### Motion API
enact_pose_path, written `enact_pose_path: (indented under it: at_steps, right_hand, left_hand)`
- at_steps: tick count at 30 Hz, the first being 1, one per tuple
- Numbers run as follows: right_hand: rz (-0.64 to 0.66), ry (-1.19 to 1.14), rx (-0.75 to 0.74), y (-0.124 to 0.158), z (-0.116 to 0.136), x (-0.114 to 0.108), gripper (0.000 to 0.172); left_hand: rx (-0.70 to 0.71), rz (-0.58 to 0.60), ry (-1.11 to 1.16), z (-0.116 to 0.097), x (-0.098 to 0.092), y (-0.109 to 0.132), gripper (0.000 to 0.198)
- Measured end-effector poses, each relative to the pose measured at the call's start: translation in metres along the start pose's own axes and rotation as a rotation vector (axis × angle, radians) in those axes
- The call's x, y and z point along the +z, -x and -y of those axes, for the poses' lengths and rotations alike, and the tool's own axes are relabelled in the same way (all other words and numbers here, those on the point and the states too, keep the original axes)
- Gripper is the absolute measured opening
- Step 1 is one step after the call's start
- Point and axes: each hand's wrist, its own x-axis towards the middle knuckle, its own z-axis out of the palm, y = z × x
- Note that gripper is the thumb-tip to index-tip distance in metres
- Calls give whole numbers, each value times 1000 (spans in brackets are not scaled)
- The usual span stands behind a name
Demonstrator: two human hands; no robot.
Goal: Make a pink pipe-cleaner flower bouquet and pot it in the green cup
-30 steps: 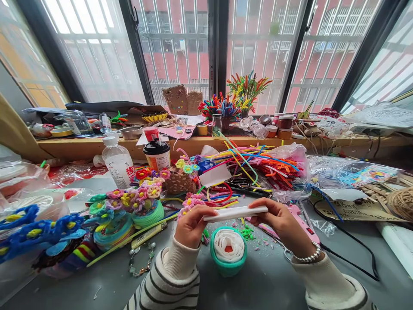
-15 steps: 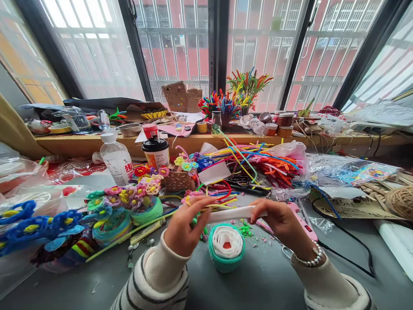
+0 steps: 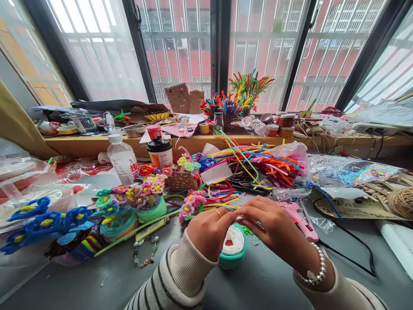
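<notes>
My left hand (image 3: 209, 230) and my right hand (image 3: 269, 226) meet fingertip to fingertip just above a teal round cup (image 3: 232, 255) wound with white strip material and a red spot at its centre. Both hands are closed in a pinch on a white strip, of which only a sliver (image 3: 240, 218) shows between the fingers. A ring sits on my left hand and a bead bracelet on my right wrist. Both sleeves are cream with dark stripes.
A pink glue gun (image 3: 298, 219) with a black cord lies right of my hands. Pipe-cleaner flowers (image 3: 135, 196) and blue ones (image 3: 48, 219) crowd the left. A heap of coloured pipe cleaners (image 3: 258, 163), a bottle (image 3: 121, 158) and a lidded cup (image 3: 159, 153) stand behind.
My hands held the white strip stretched out between them; they have now come together over the teal cup, and the strip is almost hidden in my fingers.
</notes>
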Motion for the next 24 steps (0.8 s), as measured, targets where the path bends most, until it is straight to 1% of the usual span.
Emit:
enact_pose_path:
  at_steps: [1, 3, 5, 7, 9, 11, 12, 14, 17, 20, 22, 24]
  right_hand:
    - [10, 19, 15, -1, 1, 2, 14]
    - [-8, 12, 75, 0, -3, 3, 14]
    - [-32, -56, 150, 3, -12, 2, 12]
    - [-33, -159, 219, 9, -22, 0, 14]
    - [-23, -262, 272, 14, -30, -1, 16]
    - [-6, -343, 322, 17, -35, -1, 16]
    - [2, -369, 345, 18, -37, -1, 15]
    - [31, -408, 379, 19, -38, -1, 15]
    - [65, -486, 428, 17, -38, -3, 16]
    - [52, -623, 497, 15, -37, -4, 19]
    - [13, -709, 556, 15, -37, -4, 21]
    - [-47, -804, 642, 15, -39, -2, 22]
  left_hand:
    - [-4, -15, 0, 0, -1, 0, 22]
    - [-34, -46, -11, 4, -5, 5, 23]
    - [-87, -26, 3, 12, -9, 15, 24]
    - [-80, 76, 104, 20, -10, 25, 26]
    - [-25, 215, 216, 25, -9, 34, 24]
    - [23, 324, 270, 27, -4, 38, 24]
    - [35, 356, 273, 26, -2, 40, 24]
    - [34, 377, 257, 23, 5, 41, 23]
    - [17, 311, 223, 13, 18, 41, 16]
    - [-17, 148, 132, -3, 31, 42, 10]
    - [-21, 51, 105, -10, 36, 42, 16]
    - [7, 12, 140, -12, 36, 42, 22]
